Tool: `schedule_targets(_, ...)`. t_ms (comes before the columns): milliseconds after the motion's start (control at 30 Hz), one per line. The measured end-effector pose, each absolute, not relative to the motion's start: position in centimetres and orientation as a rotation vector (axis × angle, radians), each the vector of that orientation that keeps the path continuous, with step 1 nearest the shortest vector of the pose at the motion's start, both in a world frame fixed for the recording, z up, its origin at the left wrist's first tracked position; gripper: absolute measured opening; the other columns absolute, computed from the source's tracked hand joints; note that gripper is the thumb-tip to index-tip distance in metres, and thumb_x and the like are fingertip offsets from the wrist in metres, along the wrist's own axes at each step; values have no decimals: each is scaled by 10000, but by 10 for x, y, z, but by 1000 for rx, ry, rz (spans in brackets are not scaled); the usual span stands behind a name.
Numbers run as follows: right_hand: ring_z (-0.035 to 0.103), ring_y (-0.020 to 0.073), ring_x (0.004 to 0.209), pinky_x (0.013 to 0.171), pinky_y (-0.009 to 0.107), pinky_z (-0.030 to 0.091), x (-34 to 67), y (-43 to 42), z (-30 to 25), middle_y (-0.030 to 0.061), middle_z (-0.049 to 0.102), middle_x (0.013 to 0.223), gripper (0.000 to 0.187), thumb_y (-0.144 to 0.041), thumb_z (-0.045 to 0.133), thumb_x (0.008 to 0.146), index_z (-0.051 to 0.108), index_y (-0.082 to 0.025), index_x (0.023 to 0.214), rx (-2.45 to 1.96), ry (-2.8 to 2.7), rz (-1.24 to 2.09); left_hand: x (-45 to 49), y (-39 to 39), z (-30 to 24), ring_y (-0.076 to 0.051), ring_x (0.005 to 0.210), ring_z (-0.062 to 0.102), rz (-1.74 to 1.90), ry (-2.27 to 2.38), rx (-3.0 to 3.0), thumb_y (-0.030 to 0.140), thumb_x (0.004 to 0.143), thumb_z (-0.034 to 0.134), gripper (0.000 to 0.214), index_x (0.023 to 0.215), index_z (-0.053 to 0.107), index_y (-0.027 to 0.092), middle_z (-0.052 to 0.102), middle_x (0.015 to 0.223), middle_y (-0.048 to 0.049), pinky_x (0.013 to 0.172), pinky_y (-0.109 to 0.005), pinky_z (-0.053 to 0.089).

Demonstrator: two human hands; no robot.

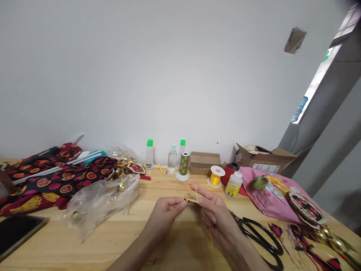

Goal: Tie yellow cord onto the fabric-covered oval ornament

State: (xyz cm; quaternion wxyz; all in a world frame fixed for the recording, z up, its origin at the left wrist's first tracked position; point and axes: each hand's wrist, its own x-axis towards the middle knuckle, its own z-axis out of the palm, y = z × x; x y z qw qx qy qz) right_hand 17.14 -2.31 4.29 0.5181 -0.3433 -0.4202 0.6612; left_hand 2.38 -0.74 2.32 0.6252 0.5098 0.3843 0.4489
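Observation:
Above the middle of the wooden table, my left hand [168, 211] pinches one end of a small, thin dark piece [191, 201] between thumb and forefinger. My right hand [216, 212] faces it, its thumb and fingers closed at the other end of that piece. Yellow cord [196, 192] loops over the right forefinger and around the dark piece, and a loose tail hangs below the right hand. What the dark piece is, I cannot make out. Close to the right wrist lie black-handled scissors [261, 237], their blades partly hidden behind the hand.
Behind the hands stand a yellow cord spool [216, 180], an olive thread cone [184, 165], a white glue bottle [234, 185] and a small cardboard box [205, 163]. Left are a plastic bag [98, 203], patterned fabric [56, 177] and a phone [19, 233]. A pink bag [254, 197] lies right.

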Motion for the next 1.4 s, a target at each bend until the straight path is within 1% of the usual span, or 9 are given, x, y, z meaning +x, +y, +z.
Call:
schedule_targets(100, 149, 36, 356, 373, 165, 147, 164, -23, 35, -124, 227, 379, 423, -157, 523, 659, 531, -126, 1081, -1119, -1513, 1170, 25, -10, 25, -116, 500, 517, 1046, 893, 1233, 297, 633, 601, 175, 605, 648, 132, 587, 474, 21, 529, -220, 396)
schedule_targets(233, 323, 67, 394, 439, 189, 212, 161, -22, 25, -76, 399, 425, 332, -120, 477, 667, 589, -199, 969, -1276, -2040, 425, 26, -12, 27, -60, 312, 278, 1065, 948, 1256, 293, 702, 494, 315, 421, 539, 159, 284, 299, 100, 391, -191, 296)
schedule_targets(400, 540, 116, 502, 447, 202, 208, 163, -23, 28, 6, 638, 589, 187, -212, 419, 782, 604, -221, 760, -1423, -2150, 44, 26, -10, 28, -117, 561, 499, 1058, 956, 1382, 288, 668, 552, 218, 524, 627, 143, 547, 486, 33, 592, -207, 377)
schedule_targets(567, 583, 131, 484, 431, 217, 170, 165, -22, 29, 2, 667, 580, 170, -257, 440, 783, 610, -256, 773, -1514, -2196, -123, 27, -6, 24, -50, 339, 272, 1036, 1063, 1301, 334, 664, 543, 295, 438, 537, 144, 344, 327, 89, 369, -183, 205)
schedule_targets(667, 594, 130, 501, 436, 223, 172, 166, -22, 29, -5, 670, 588, 175, -265, 447, 784, 614, -255, 733, -1530, -2189, -147, 26, -6, 24, -41, 299, 203, 989, 1083, 1251, 346, 640, 555, 242, 512, 558, 140, 285, 296, 113, 339, -184, 127)
schedule_targets(767, 596, 128, 521, 448, 219, 190, 166, -22, 30, -3, 676, 613, 171, -261, 458, 780, 618, -246, 723, -1513, -2171, -127, 26, -6, 24, -35, 295, 233, 998, 1093, 1235, 334, 625, 571, 207, 597, 578, 129, 404, 346, 93, 338, -181, 156)
schedule_targets(933, 558, 113, 508, 467, 196, 233, 166, -24, 29, -4, 657, 588, 178, -263, 466, 772, 626, -225, 705, -1464, -2089, 63, 24, -7, 28, -113, 547, 543, 1149, 1084, 1336, 235, 634, 577, 124, 704, 494, 175, 621, 557, 18, 539, -205, 368)
schedule_targets(1233, 472, 101, 508, 472, 179, 320, 158, -20, 24, -5, 569, 552, 234, -195, 434, 743, 663, -155, 767, -1203, -1696, 911, 22, -14, 31, -129, 587, 549, 1180, 1025, 1586, 255, 734, 489, 119, 750, 378, 216, 612, 605, 23, 546, -216, 356)
schedule_targets(1400, 538, 144, 649, 601, 219, 396, 159, -20, 28, 27, 615, 655, 248, -251, 460, 755, 672, -137, 695, -1086, -1606, 936, 21, -17, 34, -121, 536, 527, 1148, 1088, 1682, 313, 744, 476, 135, 746, 380, 219, 608, 616, 29, 499, -208, 319)
